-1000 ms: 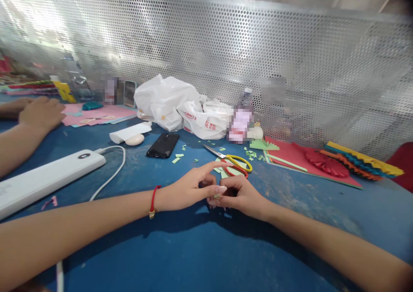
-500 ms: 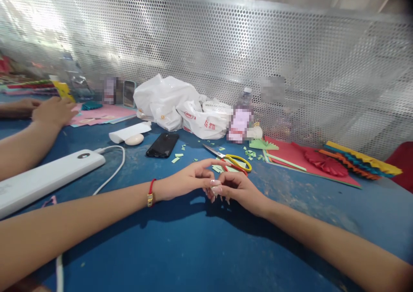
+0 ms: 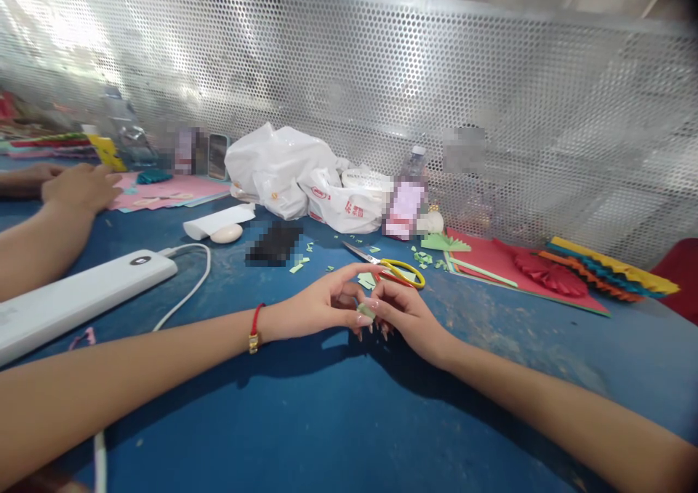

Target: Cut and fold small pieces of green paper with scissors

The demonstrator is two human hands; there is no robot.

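Observation:
A small piece of light green paper (image 3: 366, 310) shows between my fingertips over the blue table (image 3: 305, 420). My left hand (image 3: 321, 300), with a red cord bracelet at the wrist, pinches it from the left. From the right, my right hand (image 3: 411, 318) pinches the same piece, thumb and fingers bent. Just behind my hands lie scissors (image 3: 403, 273) with yellow and red handles, blades pointing back left. Green paper scraps (image 3: 422, 259) are scattered around them, some partly under the handles. My fingers hide part of the piece.
White plastic bags (image 3: 283, 169) and a propped phone (image 3: 404, 206) stand before the perforated metal panel (image 3: 349, 78). Red paper (image 3: 491, 257) with folded fans lies at right. A white power bank (image 3: 87, 297) with cable is at left, near another person's hands (image 3: 81, 187).
My fingertips have shifted slightly, and the green paper piece between them now shows more clearly. At far left, the other person's hand has moved a little to the left.

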